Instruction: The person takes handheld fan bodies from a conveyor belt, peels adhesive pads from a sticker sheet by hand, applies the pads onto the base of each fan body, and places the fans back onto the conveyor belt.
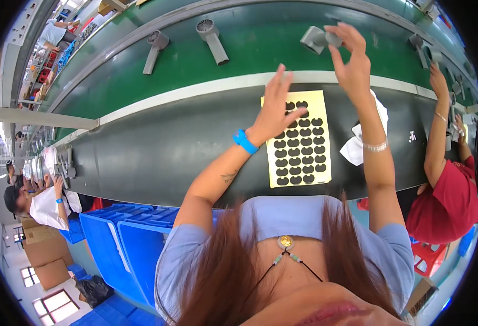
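My left hand (276, 111) is over the upper left part of a pale yellow sheet (327, 141) of black rounded stickers, its fingers spread and holding nothing. The sheet lies on the dark work surface before me, with some sticker places at its top bare. Farther out, my right hand (353, 68) reaches over the green conveyor belt. Its thumb and fingers are around the round end of a grey handheld fan (316, 40); the far side of that grip is hidden. A crumpled white cloth (353, 150) lies beside the sheet, partly under my right forearm.
Two more grey handheld fans (213, 42) (154, 51) lie on the green belt (266, 49) at left. Small white pieces (412, 136) sit at right. A co-worker in red (448, 204) reaches to the belt there. Blue bins (106, 233) stand below the table's left side.
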